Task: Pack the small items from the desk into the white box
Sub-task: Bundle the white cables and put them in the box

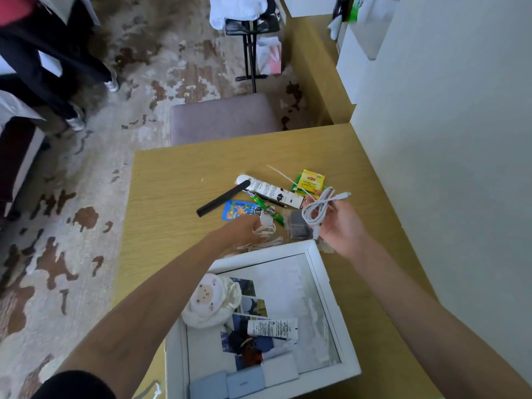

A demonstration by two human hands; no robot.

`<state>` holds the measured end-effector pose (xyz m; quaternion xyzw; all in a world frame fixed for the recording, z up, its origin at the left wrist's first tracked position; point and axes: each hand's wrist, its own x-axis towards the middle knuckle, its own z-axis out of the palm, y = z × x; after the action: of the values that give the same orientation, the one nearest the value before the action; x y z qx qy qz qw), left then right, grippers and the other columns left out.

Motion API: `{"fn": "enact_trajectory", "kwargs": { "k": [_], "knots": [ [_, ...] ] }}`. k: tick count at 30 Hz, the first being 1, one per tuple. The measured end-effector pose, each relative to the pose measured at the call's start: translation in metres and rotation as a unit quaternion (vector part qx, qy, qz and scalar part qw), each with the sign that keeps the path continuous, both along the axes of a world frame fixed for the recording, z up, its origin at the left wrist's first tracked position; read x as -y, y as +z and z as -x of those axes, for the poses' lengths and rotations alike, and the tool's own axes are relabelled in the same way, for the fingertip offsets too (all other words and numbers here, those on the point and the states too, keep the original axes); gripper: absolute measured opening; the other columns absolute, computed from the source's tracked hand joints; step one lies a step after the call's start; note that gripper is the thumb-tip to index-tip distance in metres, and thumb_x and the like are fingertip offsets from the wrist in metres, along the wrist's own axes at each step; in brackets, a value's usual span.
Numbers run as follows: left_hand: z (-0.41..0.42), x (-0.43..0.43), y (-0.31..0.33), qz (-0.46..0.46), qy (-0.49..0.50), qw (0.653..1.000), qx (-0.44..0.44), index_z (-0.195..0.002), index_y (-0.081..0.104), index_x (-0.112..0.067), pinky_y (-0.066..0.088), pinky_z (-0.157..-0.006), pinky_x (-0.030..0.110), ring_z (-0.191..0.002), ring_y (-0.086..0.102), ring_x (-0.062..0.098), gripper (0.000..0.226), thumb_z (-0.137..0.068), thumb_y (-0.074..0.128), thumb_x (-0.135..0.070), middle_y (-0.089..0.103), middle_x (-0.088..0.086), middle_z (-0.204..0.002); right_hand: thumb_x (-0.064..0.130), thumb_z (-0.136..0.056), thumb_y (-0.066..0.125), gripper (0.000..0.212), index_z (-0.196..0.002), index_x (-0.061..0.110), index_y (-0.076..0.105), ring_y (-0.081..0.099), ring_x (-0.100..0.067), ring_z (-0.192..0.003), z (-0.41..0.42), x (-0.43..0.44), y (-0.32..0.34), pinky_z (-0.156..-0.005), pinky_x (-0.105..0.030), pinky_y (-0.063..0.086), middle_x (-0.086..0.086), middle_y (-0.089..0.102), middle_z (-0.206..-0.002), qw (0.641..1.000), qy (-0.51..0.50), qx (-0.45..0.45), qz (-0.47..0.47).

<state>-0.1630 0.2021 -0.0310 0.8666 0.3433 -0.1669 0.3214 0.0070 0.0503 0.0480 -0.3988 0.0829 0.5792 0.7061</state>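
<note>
On the desk, one black stick, one blue packet, one green sausage snack and one yellow tea bag are lying at 12 o'clock from the white box, which is already holding one plush pouch and one tube. The left hand, arm stretched forward, is closing its fingers on a pale cord bundle at the box's 11 o'clock. The right hand is raised palm-up at 1 o'clock, gripping one coiled white cable.

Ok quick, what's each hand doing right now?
Left hand: closed around a bundle of beige cord on the desk.
Right hand: holding a coiled white cable up in the air.
</note>
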Motion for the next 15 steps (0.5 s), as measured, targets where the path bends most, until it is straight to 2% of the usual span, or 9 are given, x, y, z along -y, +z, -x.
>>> {"fn": "enact_trajectory", "kwargs": {
  "k": [3, 6, 8, 10, 13, 15],
  "knots": [
    [0.017, -0.001, 0.013, 0.034, 0.098, 0.991, 0.086, -0.083, 0.039, -0.019, 0.032, -0.059, 0.027, -0.075, 0.041, 0.018, 0.028, -0.087, 0.065, -0.028, 0.047, 0.002, -0.084, 0.018, -0.100, 0.039, 0.017, -0.101, 0.011, 0.055, 0.064, -0.022, -0.072, 0.008, 0.002, 0.012, -0.067, -0.035, 0.056, -0.012, 0.064, -0.086, 1.000, 0.027, -0.004, -0.004],
    [0.032, 0.002, 0.035, 0.042, 0.171, 0.968, 0.177, -0.089, 0.045, -0.017, 0.037, -0.067, 0.030, -0.075, 0.048, 0.018, 0.028, -0.082, 0.072, -0.025, 0.054, 0.003, -0.085, 0.025, -0.099, 0.041, 0.025, -0.090, 0.009, 0.057, 0.064, -0.024, -0.070, 0.020, 0.006, 0.026, -0.076, -0.037, 0.053, -0.011, 0.064, -0.084, 0.997, 0.066, 0.013, -0.027],
    [0.044, 0.010, 0.051, 0.015, 0.199, 0.953, 0.229, -0.086, 0.047, -0.022, 0.041, -0.067, 0.031, -0.073, 0.051, 0.016, 0.028, -0.079, 0.074, -0.022, 0.059, -0.001, -0.082, 0.025, -0.098, 0.039, 0.025, -0.089, 0.009, 0.056, 0.063, -0.024, -0.067, 0.030, 0.009, 0.032, -0.071, -0.038, 0.054, -0.012, 0.063, -0.083, 0.994, 0.095, 0.028, -0.049],
    [0.058, 0.024, 0.070, -0.010, 0.213, 0.938, 0.273, -0.080, 0.044, -0.033, 0.042, -0.064, 0.026, -0.068, 0.051, 0.009, 0.034, -0.078, 0.075, -0.020, 0.057, -0.009, -0.077, 0.020, -0.093, 0.038, 0.018, -0.091, 0.011, 0.053, 0.060, -0.023, -0.062, 0.040, 0.011, 0.036, -0.065, -0.035, 0.055, -0.011, 0.063, -0.081, 0.988, 0.125, 0.033, -0.087],
    [0.083, 0.051, 0.093, -0.022, 0.236, 0.919, 0.315, -0.080, 0.042, -0.035, 0.042, -0.061, 0.016, -0.063, 0.050, -0.004, 0.039, -0.077, 0.076, -0.016, 0.054, -0.013, -0.074, 0.012, -0.083, 0.042, 0.020, -0.098, 0.012, 0.055, 0.055, -0.020, -0.063, 0.055, 0.015, 0.037, -0.065, -0.035, 0.052, -0.010, 0.063, -0.082, 0.964, 0.185, 0.114, -0.151],
    [0.101, 0.069, 0.104, -0.027, 0.254, 0.908, 0.333, -0.081, 0.042, -0.034, 0.041, -0.059, 0.009, -0.061, 0.050, -0.008, 0.040, -0.077, 0.076, -0.014, 0.054, -0.013, -0.074, 0.001, -0.073, 0.048, 0.034, -0.103, 0.014, 0.061, 0.057, -0.019, -0.068, 0.062, 0.020, 0.036, -0.067, -0.033, 0.049, -0.009, 0.064, -0.084, 0.929, 0.226, 0.235, -0.174]
  ]
}}
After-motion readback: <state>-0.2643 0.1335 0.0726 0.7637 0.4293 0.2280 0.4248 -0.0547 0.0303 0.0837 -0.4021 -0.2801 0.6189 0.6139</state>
